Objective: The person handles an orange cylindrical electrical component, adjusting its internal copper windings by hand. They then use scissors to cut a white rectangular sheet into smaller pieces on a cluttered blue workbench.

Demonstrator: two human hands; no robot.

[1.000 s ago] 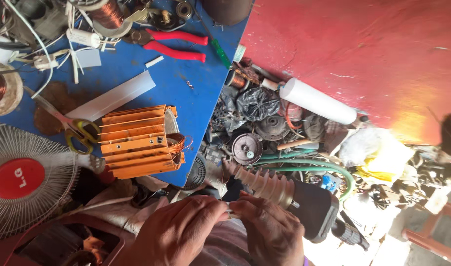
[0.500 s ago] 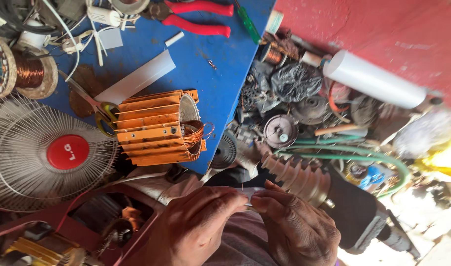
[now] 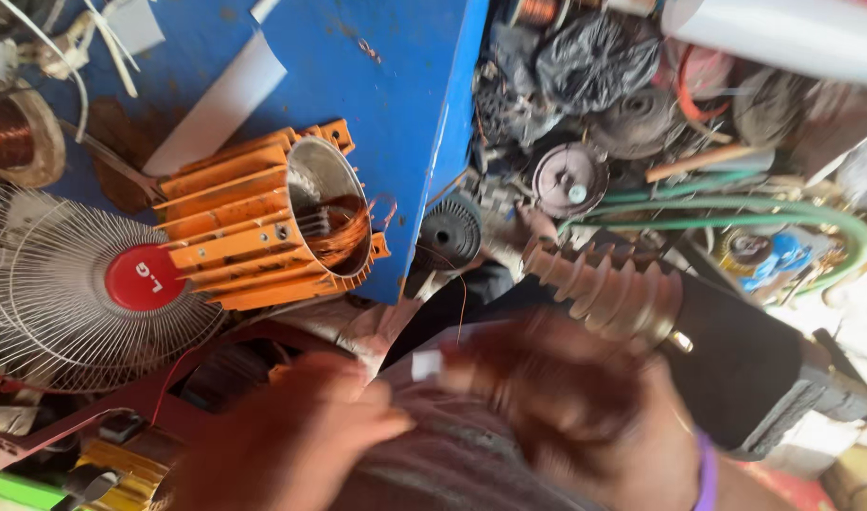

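Two hands low in view, both blurred. Left hand at lower left, fingers curled and pointing right toward a small pale piece; right hand at lower centre, knuckles up, purple band at the wrist. Grip of each: cannot tell whether clenched or loose, nor whether either truly pinches the pale piece lying between them. Thin wire rising just above that piece. Just beyond the right hand, a ribbed brown sleeve joined to a black body. Up and left of the left hand, an orange finned motor housing with copper windings inside, on the blue worktop. Far left, a wire fan guard, partly cut off.
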